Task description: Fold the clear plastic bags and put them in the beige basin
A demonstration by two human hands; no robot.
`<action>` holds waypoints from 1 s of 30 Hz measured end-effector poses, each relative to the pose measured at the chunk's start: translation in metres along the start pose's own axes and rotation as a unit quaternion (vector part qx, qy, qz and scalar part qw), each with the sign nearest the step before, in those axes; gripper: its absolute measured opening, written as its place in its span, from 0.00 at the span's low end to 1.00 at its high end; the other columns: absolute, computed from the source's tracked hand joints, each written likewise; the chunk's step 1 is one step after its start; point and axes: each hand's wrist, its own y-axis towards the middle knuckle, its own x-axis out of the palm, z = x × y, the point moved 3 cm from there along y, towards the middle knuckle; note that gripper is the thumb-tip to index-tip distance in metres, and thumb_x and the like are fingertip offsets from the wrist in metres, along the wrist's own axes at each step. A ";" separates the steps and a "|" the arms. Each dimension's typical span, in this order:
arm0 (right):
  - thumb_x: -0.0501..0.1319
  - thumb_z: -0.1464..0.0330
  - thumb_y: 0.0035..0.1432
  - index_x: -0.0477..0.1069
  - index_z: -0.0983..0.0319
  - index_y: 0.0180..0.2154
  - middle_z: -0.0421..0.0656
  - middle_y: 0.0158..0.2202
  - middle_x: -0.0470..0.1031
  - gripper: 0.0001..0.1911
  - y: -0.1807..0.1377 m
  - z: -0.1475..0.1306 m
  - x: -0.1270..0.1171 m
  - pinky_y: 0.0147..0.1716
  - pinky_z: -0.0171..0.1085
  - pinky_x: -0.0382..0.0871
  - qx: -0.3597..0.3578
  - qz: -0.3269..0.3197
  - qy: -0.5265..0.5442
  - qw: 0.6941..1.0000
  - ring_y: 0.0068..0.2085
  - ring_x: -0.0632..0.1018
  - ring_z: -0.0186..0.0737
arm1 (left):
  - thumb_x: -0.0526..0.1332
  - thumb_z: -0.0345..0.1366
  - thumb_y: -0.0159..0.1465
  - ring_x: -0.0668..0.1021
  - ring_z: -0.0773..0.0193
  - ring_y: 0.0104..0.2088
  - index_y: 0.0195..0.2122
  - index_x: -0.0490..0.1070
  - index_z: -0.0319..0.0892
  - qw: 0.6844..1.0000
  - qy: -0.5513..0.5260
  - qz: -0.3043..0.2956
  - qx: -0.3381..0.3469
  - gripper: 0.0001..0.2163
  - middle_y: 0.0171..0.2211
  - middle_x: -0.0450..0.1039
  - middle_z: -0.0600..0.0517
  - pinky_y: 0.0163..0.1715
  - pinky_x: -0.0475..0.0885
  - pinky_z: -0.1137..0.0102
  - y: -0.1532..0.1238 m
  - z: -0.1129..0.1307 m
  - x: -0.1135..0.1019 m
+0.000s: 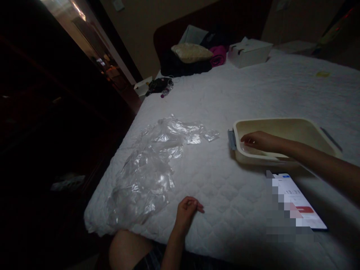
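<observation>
My right hand [260, 141] reaches inside a cream plastic bin [281, 123] with grey side latches. Its fingers are pinched together at the bin's left end, on what looks like a small clear plastic bag [249, 149]; the dim light blurs its outline. My left hand [188, 209] rests near the front edge of the bed, fingers curled in, with nothing visible in them. To the left of both hands, several crinkled clear plastic bags [149, 161] lie spread in an overlapping pile.
A lit phone [300, 206] lies in front of the bin on the white quilted bed [222, 187]. Farther back are a white box [250, 52], a beige pillow [191, 53], a rolled magenta cloth [218, 56] and dark items with a small bottle [167, 91].
</observation>
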 end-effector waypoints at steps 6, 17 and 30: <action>0.54 0.69 0.57 0.72 0.58 0.40 0.47 0.38 0.75 0.11 -0.046 -0.077 -0.022 0.35 0.43 0.69 -0.070 0.273 -0.083 0.956 0.37 0.75 0.45 | 0.67 0.43 0.54 0.78 0.64 0.25 0.31 0.67 0.38 1.000 -0.022 0.001 0.016 0.14 0.25 0.76 0.51 0.33 0.71 0.68 0.002 -0.004 0.000; 0.49 0.69 0.61 0.70 0.66 0.48 0.55 0.50 0.72 0.17 -0.058 -0.172 0.188 0.50 0.49 0.66 -0.056 0.274 -0.081 0.957 0.51 0.73 0.49 | 0.69 0.44 0.49 0.78 0.65 0.24 0.30 0.67 0.37 0.995 -0.087 -0.007 0.054 0.17 0.25 0.76 0.50 0.32 0.72 0.67 0.000 0.000 0.008; 0.52 0.65 0.59 0.73 0.66 0.45 0.54 0.48 0.75 0.18 -0.054 -0.153 0.201 0.50 0.51 0.67 -0.045 0.325 -0.027 0.944 0.49 0.75 0.49 | 0.57 0.28 0.60 0.68 0.50 0.54 0.44 0.71 0.43 0.747 0.489 0.264 0.364 0.12 0.51 0.68 0.41 0.55 0.60 0.52 -0.061 0.065 -0.046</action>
